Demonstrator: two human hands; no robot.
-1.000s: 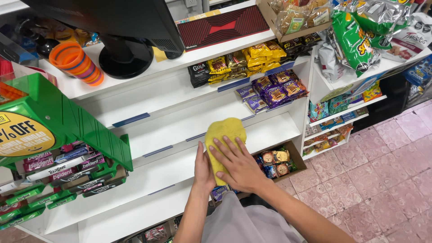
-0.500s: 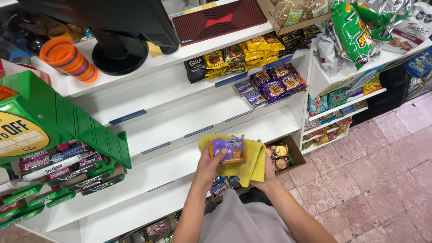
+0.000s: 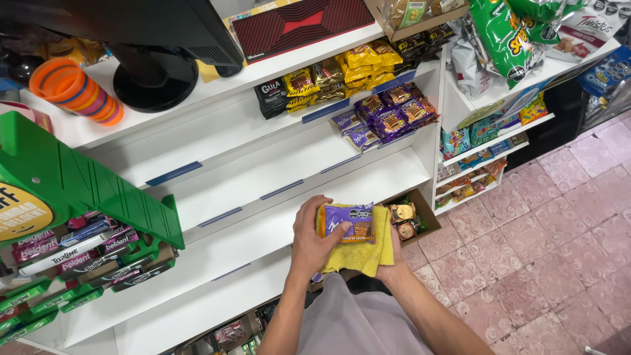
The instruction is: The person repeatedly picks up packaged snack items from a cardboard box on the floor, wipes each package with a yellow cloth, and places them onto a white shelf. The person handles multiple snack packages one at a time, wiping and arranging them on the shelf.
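My left hand [image 3: 313, 244] grips a small stack of purple snack packets [image 3: 350, 221] with an orange packet edge showing at its left side. The stack rests on a folded yellow cloth [image 3: 365, 255]. My right hand [image 3: 393, 261] is mostly hidden under that cloth and holds it from below, with only its edge and wrist showing. Both hands hover in front of a bare white shelf [image 3: 276, 223], close to my body.
Purple packets [image 3: 389, 113] and yellow packets [image 3: 358, 60] fill the upper shelves. A cardboard box of round sweets [image 3: 409, 220] sits right of my hands. A green gum display [image 3: 85, 197], stacked orange cups [image 3: 73, 89], a monitor base [image 3: 154, 82] and hanging chip bags [image 3: 505, 33] surround the shelves.
A second ago both hands pressed the yellow cloth flat on the shelf. Since then the purple packets have come into my left hand, and the cloth is folded beneath them, off the shelf.
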